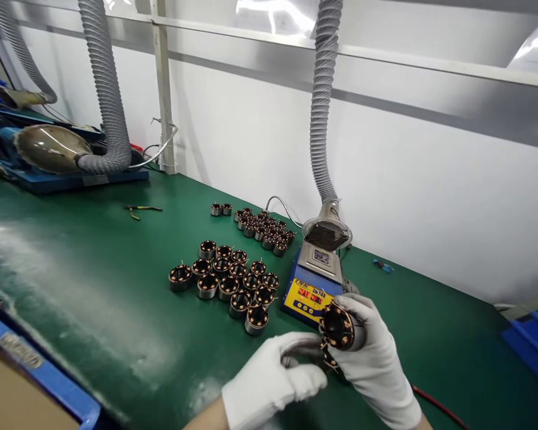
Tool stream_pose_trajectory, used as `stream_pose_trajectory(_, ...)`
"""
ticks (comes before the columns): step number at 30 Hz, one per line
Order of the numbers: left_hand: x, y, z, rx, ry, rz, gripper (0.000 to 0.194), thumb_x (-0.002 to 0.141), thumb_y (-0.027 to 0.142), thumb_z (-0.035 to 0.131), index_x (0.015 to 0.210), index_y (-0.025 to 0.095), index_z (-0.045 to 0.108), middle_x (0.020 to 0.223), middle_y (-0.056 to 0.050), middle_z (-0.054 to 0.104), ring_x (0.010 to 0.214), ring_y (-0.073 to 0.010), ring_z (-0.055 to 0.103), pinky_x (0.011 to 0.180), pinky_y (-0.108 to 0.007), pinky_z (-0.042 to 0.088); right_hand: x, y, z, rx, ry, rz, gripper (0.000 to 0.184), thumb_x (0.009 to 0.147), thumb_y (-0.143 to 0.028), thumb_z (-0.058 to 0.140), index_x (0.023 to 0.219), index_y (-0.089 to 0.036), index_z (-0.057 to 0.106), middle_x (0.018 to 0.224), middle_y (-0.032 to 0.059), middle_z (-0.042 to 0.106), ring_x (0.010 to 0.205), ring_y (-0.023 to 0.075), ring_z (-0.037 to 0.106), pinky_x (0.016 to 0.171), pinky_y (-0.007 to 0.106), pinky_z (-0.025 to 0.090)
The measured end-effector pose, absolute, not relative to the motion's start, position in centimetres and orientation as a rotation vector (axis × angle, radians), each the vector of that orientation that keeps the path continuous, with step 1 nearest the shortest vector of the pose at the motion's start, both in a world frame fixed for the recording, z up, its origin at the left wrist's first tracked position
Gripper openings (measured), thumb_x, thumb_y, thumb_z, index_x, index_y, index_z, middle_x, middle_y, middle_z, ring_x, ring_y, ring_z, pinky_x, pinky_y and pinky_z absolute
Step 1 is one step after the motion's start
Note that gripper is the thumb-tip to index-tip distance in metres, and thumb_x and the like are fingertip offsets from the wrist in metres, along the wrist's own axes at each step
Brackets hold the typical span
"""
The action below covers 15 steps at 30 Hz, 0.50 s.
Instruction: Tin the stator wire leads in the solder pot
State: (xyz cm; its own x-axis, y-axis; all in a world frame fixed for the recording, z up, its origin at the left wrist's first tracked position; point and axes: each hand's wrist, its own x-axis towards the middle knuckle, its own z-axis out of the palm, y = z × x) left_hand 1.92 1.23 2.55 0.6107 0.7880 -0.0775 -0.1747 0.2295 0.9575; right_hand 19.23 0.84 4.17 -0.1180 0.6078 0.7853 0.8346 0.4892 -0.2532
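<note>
My right hand, in a white glove, is closed around a motor stator, a dark ring with copper-coloured spots on its end face and a metal outer wall. Just below it shows part of a second stator; what supports that one is hidden. My left hand, also gloved, is beside them with thumb and fingers apart, fingertips close to the second stator. Several more stators stand in a group on the green bench, and another group of stators stands farther back.
A blue and yellow soldering pot with a red display stands behind my hands, under a fume hose. Yellow-handled cutters lie left, blue-handled pliers right. A blue bin is at the right edge, a blue-rimmed box front left.
</note>
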Motion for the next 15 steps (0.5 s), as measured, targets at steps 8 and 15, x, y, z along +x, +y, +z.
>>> stream_pose_trajectory(8,3.7,2.1,2.9,1.129,0.65,0.765,0.012,0.049,0.028,0.051,0.051,0.017,0.052,0.051,0.002,0.046,0.045,-0.0112,0.039,0.044,-0.025,0.036,19.0,-0.8,5.0,-1.407,-1.792,0.357,0.067,0.06,-0.007,0.053,0.124,-0.028,0.051,0.123,0.0063,0.053,0.114,0.0231,0.055,0.097,0.037,0.046)
stream_pose_trajectory(15,1.9,1.8,0.3,1.114,0.738,0.774,0.015,0.041,0.024,0.045,0.052,0.017,0.053,0.054,0.001,0.054,0.05,-0.0119,0.043,0.048,-0.023,0.035,19.1,0.6,7.0,-1.5,-1.409,1.433,0.063,0.042,-0.011,0.076,0.104,-0.018,0.066,0.082,-0.0013,0.068,0.074,0.0188,0.063,0.066,0.028,0.052)
